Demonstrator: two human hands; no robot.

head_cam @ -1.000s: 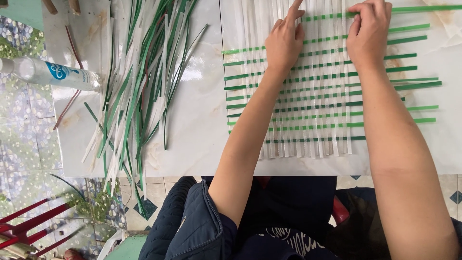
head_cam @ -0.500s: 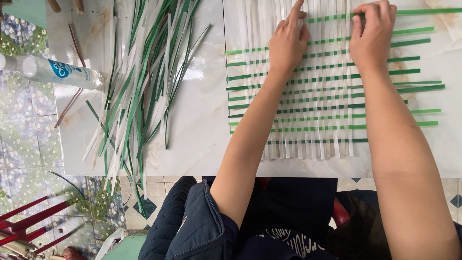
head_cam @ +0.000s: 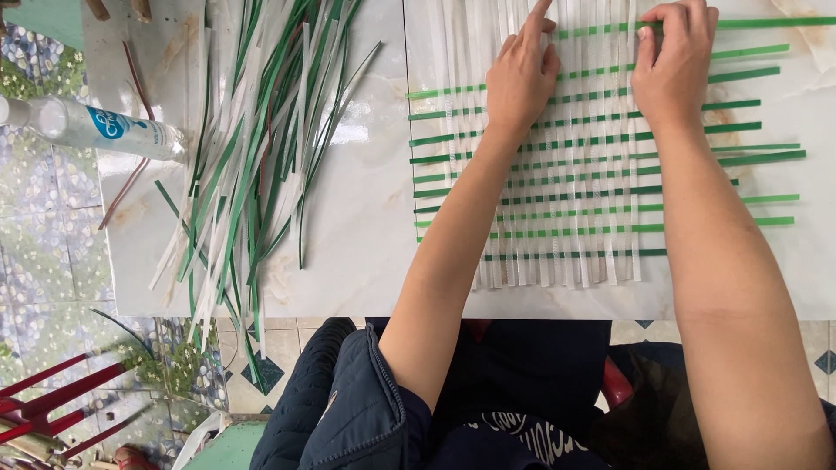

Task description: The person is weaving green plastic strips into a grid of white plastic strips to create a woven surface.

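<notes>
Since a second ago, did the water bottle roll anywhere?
No. The clear bottle lies at the same spot on the white table's left edge.

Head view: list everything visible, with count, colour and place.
woven mat: one, white upright strips crossed by green ones, right half of table
loose strips: one pile, green and white, left of mat
plastic bottle: one, clear, lying at table's left edge
table: one, white marbled top
tiled floor: patterned, left and below
left hand: on mat's top, one finger stretched out
right hand: on mat's top right, fingers curled on a green strip
</notes>
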